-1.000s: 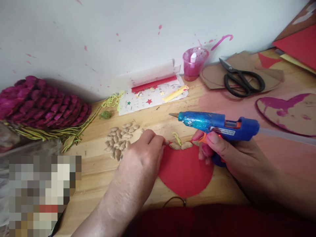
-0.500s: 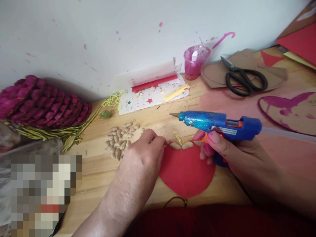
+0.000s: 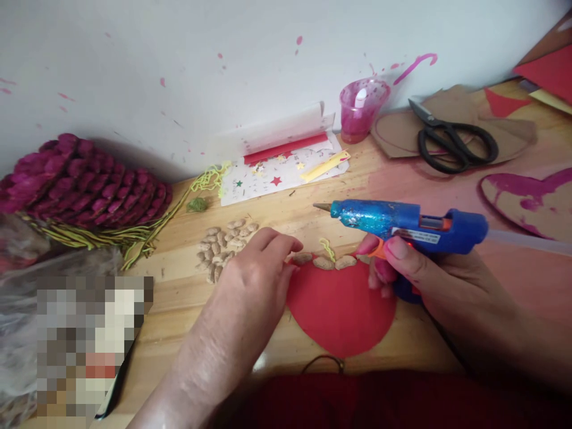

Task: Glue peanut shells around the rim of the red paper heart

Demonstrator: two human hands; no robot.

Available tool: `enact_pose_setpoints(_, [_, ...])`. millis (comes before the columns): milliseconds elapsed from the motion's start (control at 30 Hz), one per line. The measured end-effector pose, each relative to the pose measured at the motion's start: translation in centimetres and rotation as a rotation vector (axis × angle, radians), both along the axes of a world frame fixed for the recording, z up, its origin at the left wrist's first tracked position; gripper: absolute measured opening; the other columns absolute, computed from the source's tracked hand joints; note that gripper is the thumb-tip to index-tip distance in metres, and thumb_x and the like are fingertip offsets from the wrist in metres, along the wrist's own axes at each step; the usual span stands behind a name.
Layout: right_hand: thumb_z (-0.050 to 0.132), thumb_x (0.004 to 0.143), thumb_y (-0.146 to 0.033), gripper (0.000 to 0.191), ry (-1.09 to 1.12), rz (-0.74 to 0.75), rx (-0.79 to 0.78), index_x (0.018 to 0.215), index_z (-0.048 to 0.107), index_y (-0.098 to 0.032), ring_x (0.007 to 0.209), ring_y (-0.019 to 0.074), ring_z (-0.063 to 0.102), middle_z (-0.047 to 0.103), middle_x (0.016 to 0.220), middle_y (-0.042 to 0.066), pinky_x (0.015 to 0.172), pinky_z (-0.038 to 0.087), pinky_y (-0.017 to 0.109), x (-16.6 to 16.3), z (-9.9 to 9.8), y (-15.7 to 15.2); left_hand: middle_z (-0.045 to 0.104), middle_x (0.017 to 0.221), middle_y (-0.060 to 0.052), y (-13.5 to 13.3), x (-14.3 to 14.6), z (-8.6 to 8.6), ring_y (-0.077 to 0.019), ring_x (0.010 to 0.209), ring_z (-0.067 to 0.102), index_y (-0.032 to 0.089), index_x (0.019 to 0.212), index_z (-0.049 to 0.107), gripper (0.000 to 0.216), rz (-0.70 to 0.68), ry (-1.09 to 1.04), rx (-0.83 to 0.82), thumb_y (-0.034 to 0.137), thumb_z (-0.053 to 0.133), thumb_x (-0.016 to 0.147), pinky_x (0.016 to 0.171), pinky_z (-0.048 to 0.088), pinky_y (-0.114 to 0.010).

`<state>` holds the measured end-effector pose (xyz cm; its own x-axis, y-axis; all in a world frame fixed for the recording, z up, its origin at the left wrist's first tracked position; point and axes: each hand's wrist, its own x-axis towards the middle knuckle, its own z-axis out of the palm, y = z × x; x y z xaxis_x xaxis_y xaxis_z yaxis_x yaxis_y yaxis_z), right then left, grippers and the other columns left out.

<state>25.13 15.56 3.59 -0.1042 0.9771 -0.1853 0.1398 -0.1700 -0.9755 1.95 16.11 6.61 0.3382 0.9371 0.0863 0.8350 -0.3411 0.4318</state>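
A red paper heart [image 3: 342, 310] lies on the wooden table, point toward me. Several peanuts in their shells [image 3: 322, 263] line its top edge, and a loop of yellow-green yarn [image 3: 328, 249] sticks up at the middle. My left hand [image 3: 263, 268] is at the heart's upper left, thumb and finger apart beside the leftmost visible peanut [image 3: 302, 258]. In my right hand [image 3: 415, 268] is a blue glue gun [image 3: 379, 217], its nozzle pointing left above the heart and fingers at the orange trigger [image 3: 378, 249]. Left of the heart is a pile of loose peanuts [image 3: 218, 247].
Black-handled scissors [image 3: 458, 140] rest on cut cardboard [image 3: 397, 134] at the back right, near a cup of pink paint [image 3: 357, 116]. A paper sheet with stars [image 3: 263, 185] lies by the wall. At left are a magenta bumpy heap [image 3: 89, 185] and a plastic bag [image 3: 67, 262].
The thumb and finger of my left hand have parted, leaving the leftmost peanut in plainer view on the heart's edge. The whole view has shifted slightly; my right hand still holds the glue gun.
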Motion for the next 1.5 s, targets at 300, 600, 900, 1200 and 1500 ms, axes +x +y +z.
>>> enact_pose_setpoints(300, [0.062,0.091,-0.057,0.034,0.005,0.009,0.029,0.080,0.069,-0.026,0.058,0.0139,0.062,0.065,0.065,-0.002,0.054,0.051,0.024,0.2,-0.3,0.0,0.067,0.093,-0.002,-0.1,0.5,-0.5,-0.0148,0.080,0.066,0.019,0.091,0.071,0.013,0.024,0.032,0.044,0.012,0.061,0.092,0.070,0.050,-0.026])
enact_pose_setpoints(600, [0.062,0.089,-0.060,0.037,-0.002,-0.006,-0.003,0.083,0.070,-0.024,0.060,0.0162,0.063,0.066,0.065,0.000,0.052,0.052,0.025,0.0,0.1,0.2,0.068,0.089,-0.003,-0.1,0.8,-0.7,-0.0156,0.082,0.066,0.019,0.086,0.073,0.018,0.045,0.098,0.047,0.013,0.058,0.094,0.075,0.052,-0.028])
enact_pose_setpoints(900, [0.062,0.090,-0.059,0.036,-0.001,-0.012,-0.007,0.079,0.068,-0.025,0.059,0.0152,0.062,0.066,0.065,0.000,0.051,0.052,0.024,0.0,0.1,0.1,0.067,0.087,-0.003,-0.3,0.9,-0.8,-0.0149,0.078,0.066,0.019,0.085,0.072,0.019,0.035,0.128,0.044,0.013,0.057,0.095,0.071,0.052,-0.027])
enact_pose_setpoints(1200, [0.065,0.087,-0.062,0.042,0.045,-0.015,-0.039,0.086,0.070,-0.019,0.058,0.0153,0.062,0.063,0.062,0.000,0.051,0.052,0.025,-0.1,0.1,0.2,0.066,0.091,-0.004,-0.6,0.9,-0.8,-0.0158,0.082,0.066,0.018,0.093,0.070,0.018,0.006,0.119,0.047,0.010,0.054,0.095,0.074,0.053,-0.028])
enact_pose_setpoints(1500, [0.063,0.086,-0.067,0.047,0.098,0.008,-0.033,0.086,0.066,-0.019,0.052,0.0160,0.063,0.058,0.058,-0.002,0.045,0.050,0.026,-0.2,-0.3,0.7,0.067,0.102,-0.006,0.1,0.0,-0.6,-0.0151,0.084,0.067,0.016,0.117,0.066,0.045,0.011,0.036,0.025,-0.006,0.045,0.084,0.081,0.057,-0.031])
